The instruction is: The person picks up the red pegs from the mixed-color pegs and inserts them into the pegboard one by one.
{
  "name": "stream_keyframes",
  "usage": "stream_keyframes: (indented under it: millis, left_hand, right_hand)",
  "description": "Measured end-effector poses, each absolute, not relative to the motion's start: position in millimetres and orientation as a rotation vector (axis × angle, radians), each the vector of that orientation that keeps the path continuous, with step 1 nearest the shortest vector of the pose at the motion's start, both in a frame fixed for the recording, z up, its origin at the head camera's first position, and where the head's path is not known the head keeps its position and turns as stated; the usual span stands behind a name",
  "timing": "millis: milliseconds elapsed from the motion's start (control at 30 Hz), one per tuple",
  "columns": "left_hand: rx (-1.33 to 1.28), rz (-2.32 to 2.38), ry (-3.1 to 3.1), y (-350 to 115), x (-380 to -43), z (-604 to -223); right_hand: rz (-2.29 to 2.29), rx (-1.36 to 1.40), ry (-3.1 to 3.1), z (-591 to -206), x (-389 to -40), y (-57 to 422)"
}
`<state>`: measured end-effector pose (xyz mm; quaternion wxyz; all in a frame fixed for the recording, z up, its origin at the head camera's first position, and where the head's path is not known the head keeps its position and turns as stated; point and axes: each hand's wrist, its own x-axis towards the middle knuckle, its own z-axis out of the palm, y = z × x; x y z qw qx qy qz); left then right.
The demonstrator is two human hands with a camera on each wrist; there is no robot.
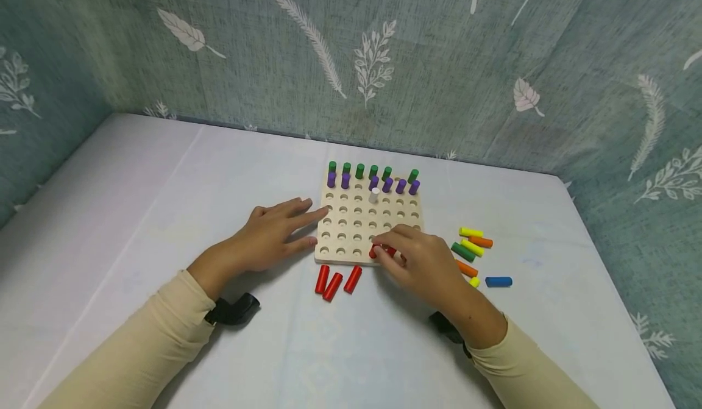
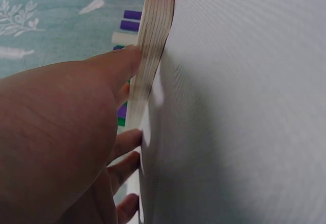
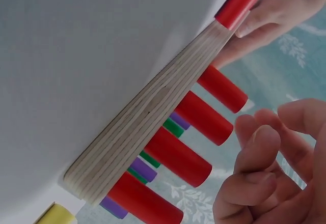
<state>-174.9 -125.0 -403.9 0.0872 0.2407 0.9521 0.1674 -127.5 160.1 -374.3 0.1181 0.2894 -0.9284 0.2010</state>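
A pale wooden pegboard [image 1: 351,217] lies on the table, with rows of round holes. My left hand [image 1: 278,232] touches its left edge with spread fingers. Over the front right part is my right hand [image 1: 425,266]. In the right wrist view its bent fingers [image 3: 260,147] hold nothing and stay apart from several upright red pegs [image 3: 178,158] in the board's front row. The head view shows only some of these red pegs [image 1: 373,251]; my right hand hides the others. Three loose red pegs [image 1: 332,287] lie in front of the board.
Green pegs [image 1: 360,170] and purple pegs [image 1: 401,185] stand in the back rows, with one white peg [image 1: 374,195] in front of them. Right of the board lie yellow [image 1: 470,232], orange [image 1: 466,268], green [image 1: 463,251] and blue [image 1: 498,281] pegs. Patterned cloth [image 1: 329,61] hangs behind the table.
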Motion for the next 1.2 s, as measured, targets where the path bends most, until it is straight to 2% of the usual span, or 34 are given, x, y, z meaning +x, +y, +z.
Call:
stream_keyframes:
  millis: [600,867,1200]
  left_hand:
    - [0.735,0.504,2.864,-124.1,-175.5,-402.3]
    - [0.732,0.488,2.854,-124.0,-174.5,-405.4]
    - [0.716,0.492,2.843,-124.9,-175.3,-404.0]
  right_hand:
    - [0.617,1.043,-2.698,-374.8,-120.7,153.4]
    - [0.614,1.175,-2.897,-375.7,-117.4,152.5]
    - [0.559,1.194,-2.988,-375.3,-118.4,150.7]
